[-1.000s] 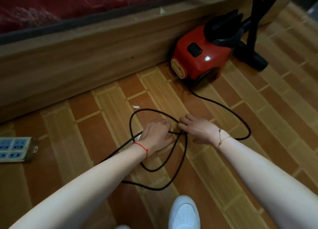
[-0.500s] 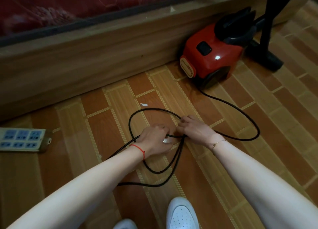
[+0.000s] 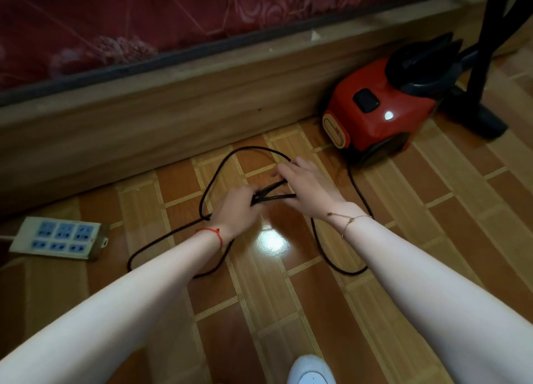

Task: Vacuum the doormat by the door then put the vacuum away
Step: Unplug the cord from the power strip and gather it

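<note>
1. Since a second ago the left hand (image 3: 235,207) has bunched more strands of the cord (image 3: 212,179), and the right hand (image 3: 305,186) now pinches a loop — coiling for storage, I judge.
2. The vacuum (image 3: 383,115) sits on the floor against the bed frame (image 3: 144,130), long axis running toward upper right, cord end facing the person.

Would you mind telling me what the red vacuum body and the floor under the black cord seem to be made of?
The red vacuum body looks like glossy moulded plastic: smooth rounded shell with a bright highlight. The floor appears to be glazed tile or vinyl printed as wood blocks: it mirrors a light, though which cannot be told.
</note>
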